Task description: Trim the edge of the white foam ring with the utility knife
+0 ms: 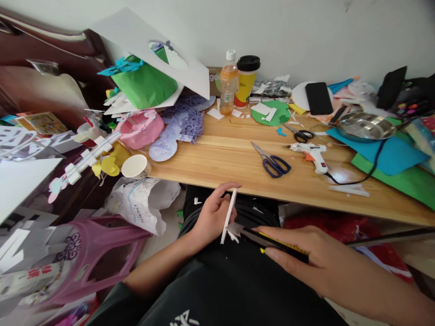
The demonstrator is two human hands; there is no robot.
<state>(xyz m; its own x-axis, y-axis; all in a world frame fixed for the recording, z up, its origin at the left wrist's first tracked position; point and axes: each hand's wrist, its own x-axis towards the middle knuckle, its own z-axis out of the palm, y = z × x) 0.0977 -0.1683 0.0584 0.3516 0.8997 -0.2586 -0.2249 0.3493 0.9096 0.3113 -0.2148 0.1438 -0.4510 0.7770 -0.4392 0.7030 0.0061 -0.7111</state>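
My left hand point(215, 213) is closed around a thin white strip point(229, 216), held on a slant above my lap with the index finger stretched past its upper end. My right hand point(307, 253) grips a black and yellow utility knife point(278, 245). The knife's blade point(235, 227) points left and meets the lower part of the strip. White shavings point(233, 236) cling beside the blade, and small scraps lie on my dark clothes.
On the wooden table point(210, 158) lie scissors point(271, 160), a white glue gun point(312, 154) with a black cable and a metal bowl point(367, 126). A bottle point(229, 83) and a paper cup point(247, 81) stand behind. A pink stool point(98, 253) is at left.
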